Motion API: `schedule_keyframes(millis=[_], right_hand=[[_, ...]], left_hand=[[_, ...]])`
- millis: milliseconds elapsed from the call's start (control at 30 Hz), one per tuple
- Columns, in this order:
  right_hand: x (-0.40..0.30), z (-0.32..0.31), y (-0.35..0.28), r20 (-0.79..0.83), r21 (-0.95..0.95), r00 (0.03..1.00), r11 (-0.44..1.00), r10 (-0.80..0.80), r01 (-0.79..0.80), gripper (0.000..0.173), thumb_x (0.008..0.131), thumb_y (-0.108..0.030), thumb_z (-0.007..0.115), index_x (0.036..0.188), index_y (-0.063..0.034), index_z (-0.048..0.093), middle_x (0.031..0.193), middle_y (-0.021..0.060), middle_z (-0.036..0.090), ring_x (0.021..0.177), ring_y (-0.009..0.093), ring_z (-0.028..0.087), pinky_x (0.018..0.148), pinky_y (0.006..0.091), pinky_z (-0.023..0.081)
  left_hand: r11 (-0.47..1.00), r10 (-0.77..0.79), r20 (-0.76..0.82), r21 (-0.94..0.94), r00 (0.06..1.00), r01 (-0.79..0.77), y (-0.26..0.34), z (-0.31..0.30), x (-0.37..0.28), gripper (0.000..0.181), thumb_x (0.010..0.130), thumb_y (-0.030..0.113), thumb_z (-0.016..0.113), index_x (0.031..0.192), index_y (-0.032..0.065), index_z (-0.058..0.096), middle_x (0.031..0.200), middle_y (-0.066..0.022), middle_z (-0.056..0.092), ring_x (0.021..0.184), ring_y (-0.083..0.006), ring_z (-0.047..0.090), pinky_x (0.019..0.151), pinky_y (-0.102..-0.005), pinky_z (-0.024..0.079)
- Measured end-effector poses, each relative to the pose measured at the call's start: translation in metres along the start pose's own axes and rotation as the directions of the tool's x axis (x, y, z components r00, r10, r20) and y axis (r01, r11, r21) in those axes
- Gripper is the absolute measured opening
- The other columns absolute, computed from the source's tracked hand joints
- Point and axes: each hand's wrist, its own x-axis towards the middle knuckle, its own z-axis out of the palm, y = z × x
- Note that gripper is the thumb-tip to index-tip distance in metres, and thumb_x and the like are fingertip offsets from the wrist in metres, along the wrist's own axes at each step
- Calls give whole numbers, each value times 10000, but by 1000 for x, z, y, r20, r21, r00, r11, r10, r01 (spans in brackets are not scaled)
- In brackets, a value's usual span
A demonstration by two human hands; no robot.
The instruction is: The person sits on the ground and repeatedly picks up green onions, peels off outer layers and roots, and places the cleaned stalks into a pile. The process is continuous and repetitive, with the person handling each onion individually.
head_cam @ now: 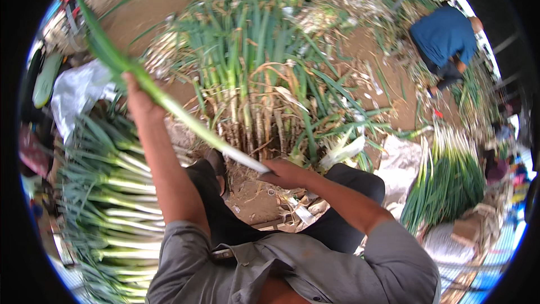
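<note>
A long green onion [192, 124] stretches slantwise across my front, its green leaves at the upper left and its white root end at the lower right. My left hand [143, 99] grips it where the leaves begin. Closed around the root end is my right hand [284, 173]; whether its fingers hold anything else is hidden. Beyond my knees stands a thick bundle of untrimmed green onions [249, 80], with brown dry leaves and soiled stalks. Peeled green onions [126, 215] lie in a long row at my left, white ends towards me.
Another pile of green onions [447, 177] lies at the right beside a pale sack [396, 169]. A white plastic sheet [80, 93] is at the left. A person in a blue shirt [445, 33] bends at the upper right. Peeled scraps [344, 150] litter the soil.
</note>
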Motion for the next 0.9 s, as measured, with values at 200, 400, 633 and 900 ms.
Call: schedule_keyframes(millis=[200, 400, 633, 900], right_hand=[[18, -29, -75, -395, 32, 918, 999, -23, 39, 423, 988, -412, 592, 928, 6, 604, 671, 167, 597, 588, 303, 611, 576, 422, 491], [6, -12, -115, -22, 910, 994, 413, 110, -26, 377, 1051, -394, 484, 1050, -27, 570, 628, 3, 511, 500, 121, 457, 487, 292, 394], [-43, -2, -119, -97, 886, 967, 463, 234, -23, 371, 1064, -348, 472, 1122, 12, 538, 619, -18, 358, 465, 76, 303, 434, 260, 243], [-176, -64, -88, -481, 300, 747, 887, 458, -351, 301, 972, -265, 610, 1107, 2, 640, 857, 123, 667, 798, 182, 629, 724, 344, 497]], left_hand=[[951, -308, -32, 22, 951, 309, -36, 66, -80, 434, 1058, 493, 365, 945, 90, 484, 635, -6, 478, 497, -142, 459, 496, -335, 483], [867, -494, 15, -64, 869, 494, -36, 58, -85, 447, 1053, 547, 346, 914, 132, 435, 672, 47, 367, 486, -83, 318, 410, -246, 293], [862, -504, -63, 17, 861, 506, -54, 53, -78, 428, 1054, 524, 363, 927, 123, 439, 653, 30, 380, 476, -101, 349, 405, -267, 303], [961, -273, -214, -105, 938, 256, -39, 9, -11, 488, 1043, 544, 371, 850, 98, 415, 614, -7, 369, 482, -104, 362, 394, -261, 328]])
